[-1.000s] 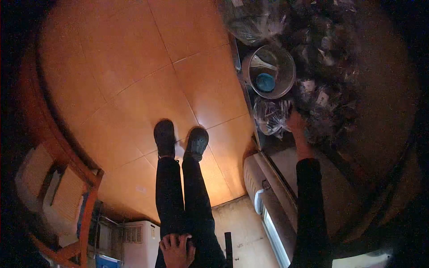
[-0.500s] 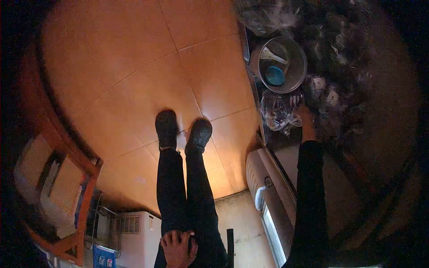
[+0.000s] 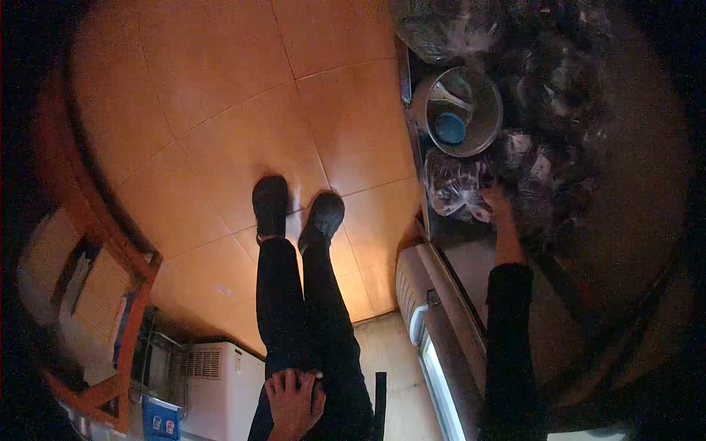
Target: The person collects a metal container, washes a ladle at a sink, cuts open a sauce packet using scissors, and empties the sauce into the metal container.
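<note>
My right hand (image 3: 500, 204) reaches to the edge of a clear plastic bag (image 3: 456, 185), its fingers closed on the bag's gathered side. What lies inside the bag is too dark to name. Just beyond the bag stands a round metal pot (image 3: 482, 143), holding a blue round dish (image 3: 450, 128) and a pale-handled utensil (image 3: 448, 94). My left hand (image 3: 296, 400) lies on my thigh with its fingers spread, holding nothing.
More clear plastic bags (image 3: 540, 165) crowd the dark surface to the right, with another large bag (image 3: 448, 29) behind the pot. Orange floor tiles (image 3: 220, 147) lie ahead of my shoes (image 3: 323, 217). An orange wooden frame (image 3: 140, 316) and a white appliance (image 3: 220, 382) stand left.
My right hand has drawn slightly back toward me, and its fingers now sit at the bag's near right side. The bag's shape has shifted a little. My left hand stays on my thigh.
</note>
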Available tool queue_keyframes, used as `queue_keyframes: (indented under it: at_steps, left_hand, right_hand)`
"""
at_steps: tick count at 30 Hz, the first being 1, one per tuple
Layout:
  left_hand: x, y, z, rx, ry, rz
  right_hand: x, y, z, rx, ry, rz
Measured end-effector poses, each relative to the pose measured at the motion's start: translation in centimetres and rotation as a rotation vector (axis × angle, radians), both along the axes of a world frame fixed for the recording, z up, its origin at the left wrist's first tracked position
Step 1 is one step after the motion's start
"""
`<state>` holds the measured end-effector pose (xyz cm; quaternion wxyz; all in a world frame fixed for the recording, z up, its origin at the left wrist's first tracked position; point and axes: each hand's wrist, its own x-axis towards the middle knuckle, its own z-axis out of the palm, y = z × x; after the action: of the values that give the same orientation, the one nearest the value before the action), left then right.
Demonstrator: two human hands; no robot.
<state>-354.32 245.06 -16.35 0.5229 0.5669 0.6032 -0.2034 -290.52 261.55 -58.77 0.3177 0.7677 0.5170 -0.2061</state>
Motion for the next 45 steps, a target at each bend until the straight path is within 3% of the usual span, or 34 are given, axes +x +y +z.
queue_keyframes:
  at_steps: [5,9,11,12,17,18,21,23,24,25,26,32,34,35,38,39,41,42,44,45]
  left_hand:
    - [-0.7,0.7,0.1,0.007,-0.015,0.073]
    - [-1.3,1.5,0.1,-0.009,-0.032,0.058]
    - [-1.2,2.1,-0.2,0.029,-0.023,0.043]
    - [-1.3,2.3,-0.2,0.033,-0.018,0.039]
    - [-2.5,0.8,0.3,0.081,-0.02,0.055]
    - [-2.5,0.8,0.0,0.091,-0.017,0.051]
    - [-2.8,0.8,0.4,0.136,0.0,0.046]
    - [-2.9,0.7,0.5,0.112,-0.026,0.049]
    - [-3.0,0.6,0.5,0.114,-0.038,0.04]
    - [-3.0,0.4,0.4,0.102,-0.01,0.032]
    - [-2.9,0.1,0.4,0.088,0.019,0.024]
    - [-2.4,-0.6,0.6,0.031,0.048,-0.037]
    - [-2.5,-0.4,0.6,0.028,0.052,-0.048]
    - [-2.6,-0.3,0.7,0.03,0.058,-0.047]
    - [-2.8,0.0,0.5,0.069,0.044,-0.05]
    - [-3.1,0.1,0.5,0.069,0.047,-0.045]
    - [-3.1,0.3,0.4,0.094,0.01,-0.022]
    - [-3.1,0.5,0.2,0.088,0.001,-0.022]
    - [-2.7,0.7,0.1,0.122,0.006,-0.009]
    - [-2.3,0.6,0.3,0.121,-0.016,-0.01]
  right_hand:
    - [-14.2,2.8,11.5,0.159,-0.054,-0.098]
    - [-18.2,0.8,14.6,0.346,-0.116,-0.116]
    - [-14.7,-1.0,12.7,0.682,-0.025,-0.596]
    - [-14.2,-1.0,13.1,0.685,-0.021,-0.601]
    - [-13.4,-1.0,17.1,0.695,-0.281,0.307]
    - [-13.8,-0.8,17.4,0.705,-0.281,0.301]
    - [-15.7,-0.8,18.8,0.713,-0.131,-0.177]
    - [-17.2,0.8,20.6,0.488,-0.203,0.159]
    - [-18.2,2.2,21.8,0.488,-0.217,0.153]
    - [-19.3,4.3,22.5,0.286,-0.137,0.249]
    - [-20.0,5.7,22.5,0.079,-0.055,0.34]
    - [-17.0,5.3,10.7,0.181,0.235,0.682]
    - [-14.4,5.5,8.6,0.203,0.52,0.366]
    - [-12.0,5.0,7.8,0.204,0.524,0.371]
    - [-8.1,4.3,7.1,0.298,0.759,-0.048]
    - [-8.9,4.0,9.5,0.347,0.483,0.192]
    - [-11.3,4.5,14.7,0.38,0.204,0.429]
    - [-13.6,5.3,18.2,0.215,0.085,0.726]
    - [-15.8,5.1,20.9,0.019,-0.062,1.012]
    - [-16.1,5.2,21.4,0.001,-0.072,0.998]
